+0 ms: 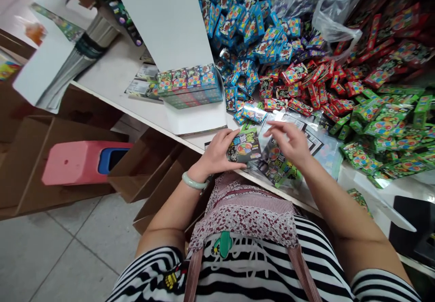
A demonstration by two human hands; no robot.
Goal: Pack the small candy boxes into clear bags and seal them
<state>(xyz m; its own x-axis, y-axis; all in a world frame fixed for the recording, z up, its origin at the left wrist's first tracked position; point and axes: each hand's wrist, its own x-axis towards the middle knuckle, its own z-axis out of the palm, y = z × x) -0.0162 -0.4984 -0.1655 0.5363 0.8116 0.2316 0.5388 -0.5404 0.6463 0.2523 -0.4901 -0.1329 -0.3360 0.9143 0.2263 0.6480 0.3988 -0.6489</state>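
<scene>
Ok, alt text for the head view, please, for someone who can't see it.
A person's left hand holds a black-and-green packet at a white table, the right hand poised over clear plastic packaging. Ahead and to the right lie heaps of small blue boxes, red boxes and green boxes.

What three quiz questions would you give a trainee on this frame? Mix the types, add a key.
1. Choose one. The left hand holds:
A) a roll of tape
B) a dark patterned packet
C) a pair of scissors

2. True or false: among the loose goods nearest the person, red packets lie between blue packets and green packets.

3. Fill in: the pale bangle is on the ____ wrist.

Key: 1 B; 2 true; 3 left.
</scene>
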